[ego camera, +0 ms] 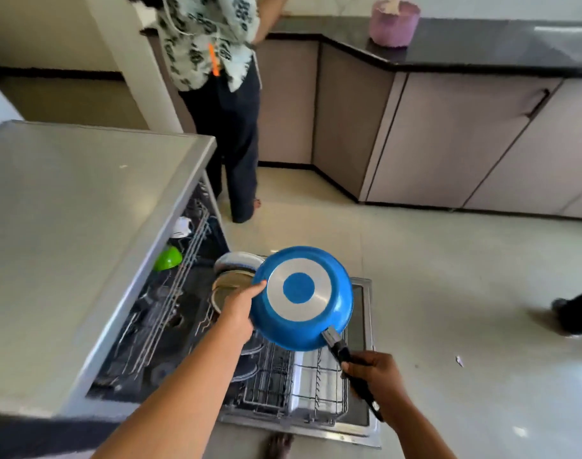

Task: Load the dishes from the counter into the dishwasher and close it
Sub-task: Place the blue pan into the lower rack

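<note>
Dishwasher (365, 359): open, its door lowered flat toward the floor, both racks visible beneath the grey countertop (84, 226).
Lower rack (302, 389): pulled out over the door; steel plates (236, 273) stand on edge at its far end, darker dishes sit partly hidden under the left forearm, and the near right section shows bare wire.
Upper rack (183, 260): partly inside the cavity; holds a green bowl (168, 258) tipped on its side and a white item (182, 226) farther back, too small to identify.
Blue frying pan (302, 298): held in the air above the lower rack, tilted so that its underside, with a silver ring around a blue centre, faces the camera; its black handle (352, 369) points toward the viewer.
Left hand (241, 308): arm extended forward, fingers gripping the pan's left rim.
Right hand (377, 376): closed around the pan's handle, with the handle's end projecting below the fist.
Dark counter (465, 44): runs along the far wall, carrying a pink container (394, 24).
Second person (223, 94): stands at the far counter in a patterned shirt and dark trousers, back turned.
</note>
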